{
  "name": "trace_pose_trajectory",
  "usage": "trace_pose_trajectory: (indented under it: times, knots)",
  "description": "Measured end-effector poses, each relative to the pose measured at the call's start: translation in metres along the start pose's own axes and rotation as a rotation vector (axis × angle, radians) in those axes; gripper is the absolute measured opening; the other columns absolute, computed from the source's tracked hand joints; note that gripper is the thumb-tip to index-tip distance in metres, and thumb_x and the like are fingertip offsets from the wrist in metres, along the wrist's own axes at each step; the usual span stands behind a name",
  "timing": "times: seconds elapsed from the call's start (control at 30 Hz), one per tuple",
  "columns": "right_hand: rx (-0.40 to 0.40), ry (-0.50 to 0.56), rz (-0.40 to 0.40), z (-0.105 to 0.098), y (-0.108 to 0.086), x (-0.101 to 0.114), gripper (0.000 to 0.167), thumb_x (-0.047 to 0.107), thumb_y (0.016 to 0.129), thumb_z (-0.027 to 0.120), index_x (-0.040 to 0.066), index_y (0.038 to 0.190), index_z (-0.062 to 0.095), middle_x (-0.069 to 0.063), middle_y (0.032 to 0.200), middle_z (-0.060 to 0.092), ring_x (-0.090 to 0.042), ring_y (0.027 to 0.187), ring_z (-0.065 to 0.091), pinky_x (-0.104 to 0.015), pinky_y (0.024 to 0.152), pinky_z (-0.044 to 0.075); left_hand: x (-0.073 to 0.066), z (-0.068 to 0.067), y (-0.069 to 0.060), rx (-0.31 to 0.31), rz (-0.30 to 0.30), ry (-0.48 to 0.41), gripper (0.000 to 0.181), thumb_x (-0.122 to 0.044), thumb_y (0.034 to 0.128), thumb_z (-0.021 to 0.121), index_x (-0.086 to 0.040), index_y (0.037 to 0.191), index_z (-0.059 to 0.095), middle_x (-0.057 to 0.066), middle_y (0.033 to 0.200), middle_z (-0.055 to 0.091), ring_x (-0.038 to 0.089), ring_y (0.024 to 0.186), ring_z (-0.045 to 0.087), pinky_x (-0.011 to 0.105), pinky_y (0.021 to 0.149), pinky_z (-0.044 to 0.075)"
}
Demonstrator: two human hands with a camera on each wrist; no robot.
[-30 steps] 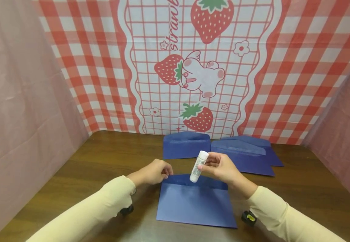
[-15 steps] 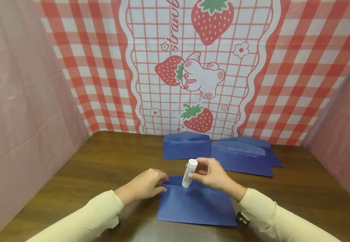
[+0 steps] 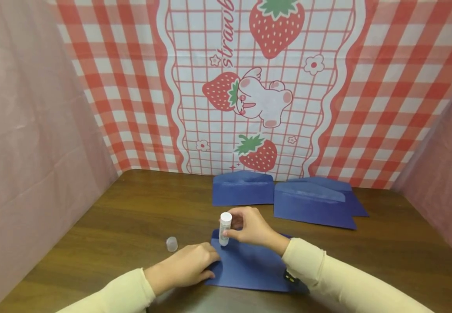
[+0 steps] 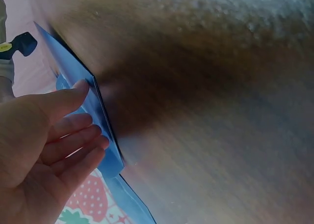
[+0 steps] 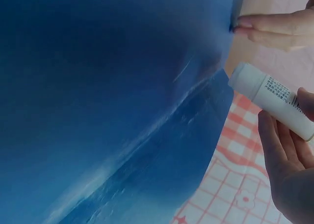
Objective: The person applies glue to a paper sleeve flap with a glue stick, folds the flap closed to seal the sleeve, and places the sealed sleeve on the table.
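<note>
A white glue stick [image 3: 225,229] is pinched in my right hand [image 3: 251,227], its lower end at the upper left corner of a blue envelope [image 3: 249,267]. That envelope lies on the table with its flap unfolded away from me. Pale streaks run along the flap [image 5: 162,170] and its fold in the right wrist view. My left hand [image 3: 188,264] rests at the envelope's left edge, fingers loosely bent and touching it. On the table beyond that hand lies a translucent cap [image 3: 172,244]. The right forearm hides part of the envelope's right side.
Farther back lie other blue envelopes with raised flaps: one in the middle [image 3: 243,193], and two overlapping at the right [image 3: 308,208]. A strawberry-patterned checked cloth [image 3: 265,95] hangs behind the wooden table [image 3: 140,208]. Pink cloth [image 3: 34,130] hangs at both sides.
My right hand has carried the glue stick leftward along the fold to the left corner. My left hand has slid nearer to me along the left edge, and the cap has come into sight.
</note>
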State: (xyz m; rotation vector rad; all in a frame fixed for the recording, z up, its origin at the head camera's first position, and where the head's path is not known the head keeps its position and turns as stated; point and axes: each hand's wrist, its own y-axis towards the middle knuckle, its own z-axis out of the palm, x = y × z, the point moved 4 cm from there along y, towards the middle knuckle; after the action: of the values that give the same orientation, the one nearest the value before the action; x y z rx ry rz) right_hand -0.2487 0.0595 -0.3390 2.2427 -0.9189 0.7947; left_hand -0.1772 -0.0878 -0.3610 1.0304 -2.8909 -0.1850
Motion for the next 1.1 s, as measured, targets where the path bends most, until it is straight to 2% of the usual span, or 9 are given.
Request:
trace_pose_trajectory:
  times: [0.17, 0.37, 0.67, 0.87, 1.1]
  knots:
    - [0.022, -0.012, 0.003, 0.013, 0.008, 0.0, 0.025, 0.006, 0.077, 0.077, 0.002, 0.1, 0.068, -0.012, 0.092, 0.074, -0.018, 0.082, 0.072, -0.014, 0.071, 0.056, 0.001, 0.003, 0.0, -0.003, 0.004, -0.021, 0.021, -0.024, 0.0792, 0.076, -0.013, 0.095, 0.068, -0.004, 0.091, 0.067, 0.005, 0.086, 0.062, 0.019, 0.072, 0.052]
    - [0.049, -0.028, -0.012, 0.022, 0.011, -0.003, 0.023, 0.0, 0.077, 0.075, 0.001, 0.099, 0.067, -0.012, 0.092, 0.073, -0.017, 0.082, 0.072, -0.014, 0.071, 0.056, 0.001, 0.008, 0.001, -0.013, 0.009, -0.037, 0.017, -0.025, 0.0791, 0.076, -0.014, 0.09, 0.068, -0.005, 0.085, 0.065, 0.003, 0.081, 0.059, 0.018, 0.069, 0.05]
    - [0.086, -0.075, -0.046, 0.021, 0.015, -0.005, 0.025, 0.003, 0.081, 0.073, 0.001, 0.106, 0.066, -0.013, 0.099, 0.073, -0.022, 0.088, 0.073, -0.016, 0.073, 0.057, 0.004, 0.007, 0.007, -0.009, -0.013, -0.041, 0.017, -0.026, 0.0736, 0.079, -0.015, 0.08, 0.067, -0.005, 0.075, 0.062, 0.005, 0.072, 0.058, 0.021, 0.063, 0.048]
    - [0.078, -0.082, -0.035, 0.019, 0.015, -0.008, 0.023, 0.003, 0.079, 0.075, 0.001, 0.101, 0.067, -0.012, 0.093, 0.074, -0.019, 0.084, 0.073, -0.012, 0.071, 0.055, 0.004, 0.004, 0.01, 0.015, -0.007, -0.034, 0.017, -0.025, 0.0711, 0.081, -0.014, 0.077, 0.069, -0.005, 0.073, 0.065, 0.005, 0.071, 0.058, 0.021, 0.062, 0.049]
    - [0.068, -0.07, -0.014, 0.013, 0.007, -0.01, 0.022, 0.002, 0.079, 0.075, 0.001, 0.1, 0.068, -0.013, 0.095, 0.074, -0.021, 0.086, 0.073, -0.014, 0.072, 0.056, 0.003, 0.002, 0.014, 0.044, -0.013, -0.029, 0.017, -0.025, 0.0707, 0.082, -0.014, 0.078, 0.072, -0.005, 0.072, 0.066, 0.005, 0.066, 0.058, 0.02, 0.06, 0.049]
